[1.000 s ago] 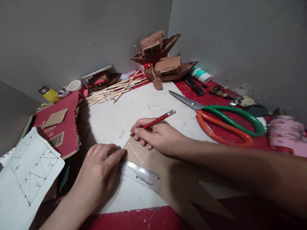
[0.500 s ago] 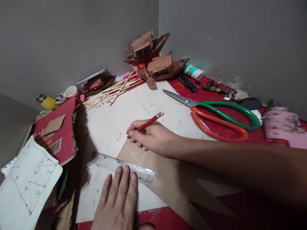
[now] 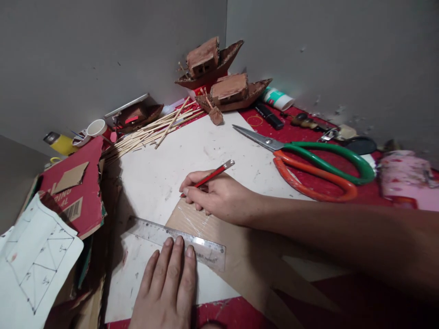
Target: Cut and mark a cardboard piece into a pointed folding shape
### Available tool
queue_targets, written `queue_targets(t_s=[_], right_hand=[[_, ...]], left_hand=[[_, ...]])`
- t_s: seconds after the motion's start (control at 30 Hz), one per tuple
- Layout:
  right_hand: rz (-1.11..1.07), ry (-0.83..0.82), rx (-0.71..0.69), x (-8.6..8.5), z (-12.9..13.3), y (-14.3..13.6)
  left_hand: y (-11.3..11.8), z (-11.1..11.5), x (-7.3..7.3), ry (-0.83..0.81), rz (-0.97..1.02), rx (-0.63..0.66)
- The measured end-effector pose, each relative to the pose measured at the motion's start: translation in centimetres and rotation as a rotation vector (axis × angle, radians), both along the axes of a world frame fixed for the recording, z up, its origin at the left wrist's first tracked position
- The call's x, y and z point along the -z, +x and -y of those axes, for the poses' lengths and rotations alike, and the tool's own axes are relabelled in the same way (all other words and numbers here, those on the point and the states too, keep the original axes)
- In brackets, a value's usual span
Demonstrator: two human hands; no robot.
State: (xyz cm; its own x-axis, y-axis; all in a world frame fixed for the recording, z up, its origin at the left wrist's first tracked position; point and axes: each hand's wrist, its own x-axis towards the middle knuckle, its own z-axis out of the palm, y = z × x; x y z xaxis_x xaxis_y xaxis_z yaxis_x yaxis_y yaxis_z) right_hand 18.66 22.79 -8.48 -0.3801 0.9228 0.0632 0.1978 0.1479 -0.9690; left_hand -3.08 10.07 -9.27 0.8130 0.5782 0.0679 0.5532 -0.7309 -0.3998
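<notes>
While ruler [image 3: 207, 250] is held flat under outstretched fingers of left hand [image 3: 168, 283] (slightly spread, closed on nothing), pencil [image 3: 211, 176] is pinched in right hand [image 3: 221, 196], tip at far corner of cardboard [image 3: 240, 256]. Ruler laid across cardboard's left edge, left end over white sheet [image 3: 147, 176]. Pale lines seen on cardboard between ruler and right hand. Scissors [image 3: 274, 144] placed at right, blades together. Sticks [image 3: 157, 125] heaped at far left, boats [image 3: 229, 89] set beyond sheet. Sketch [image 3: 41, 260] placed near left.
</notes>
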Motion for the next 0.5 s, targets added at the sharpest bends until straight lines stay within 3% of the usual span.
queue_targets(t_s=[0.27, 0.5], right_hand=[[0.016, 0.013, 0.019, 0.3, 0.0, 0.0], [0.044, -0.075, 0.064, 0.4, 0.1, -0.3]], left_hand=[[0.2, -0.7, -0.1, -0.035, 0.035, -0.024], [0.5, 0.2, 1.4, -0.028, 0.155, -0.115]])
